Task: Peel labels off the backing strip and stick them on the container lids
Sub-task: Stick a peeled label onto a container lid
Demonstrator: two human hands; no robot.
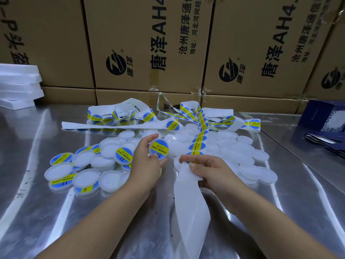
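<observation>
My left hand grips a white round lid by its edge; a blue and yellow label covers its top. My right hand pinches the white backing strip where a label sits under my fingertips. From there the strip runs away from me carrying several blue and yellow labels and drops bare toward me over the table edge. Labelled lids lie heaped at the left. Plain white lids lie heaped at the right.
The work surface is a shiny metal table. Loose coils of label strip lie at the back. Cardboard boxes wall off the far side. White foam trays stack at far left, dark blue packets at far right.
</observation>
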